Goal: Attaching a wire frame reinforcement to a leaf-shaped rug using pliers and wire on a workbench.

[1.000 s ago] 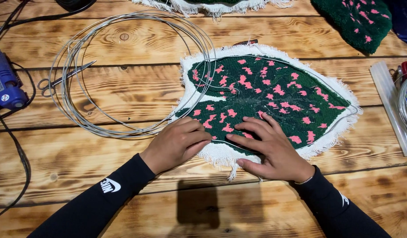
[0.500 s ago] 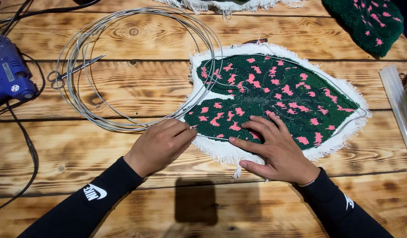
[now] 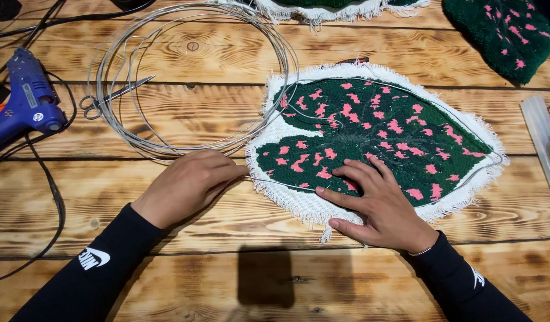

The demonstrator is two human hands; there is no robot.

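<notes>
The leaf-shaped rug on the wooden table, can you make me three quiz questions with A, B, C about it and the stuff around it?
1. Where is the blue plastic glue gun?
A. At the table's left edge
B. On the leaf-shaped rug
C. Under the right hand

2. What colour are the spots on the dark green leaf-shaped tufted rug?
A. Yellow
B. Pink
C. White

3. What is the right hand doing?
A. Holding scissors
B. Lifted in the air
C. Pressing flat on the rug

Answers:
1. A, since it lies far left on the wooden plank table, beside the coil of silver wire.
2. B, since pink blotches dot the green pile inside a white fringe.
3. C, since its spread fingers lie on the rug's lower edge while the left hand pinches the wire.
</notes>
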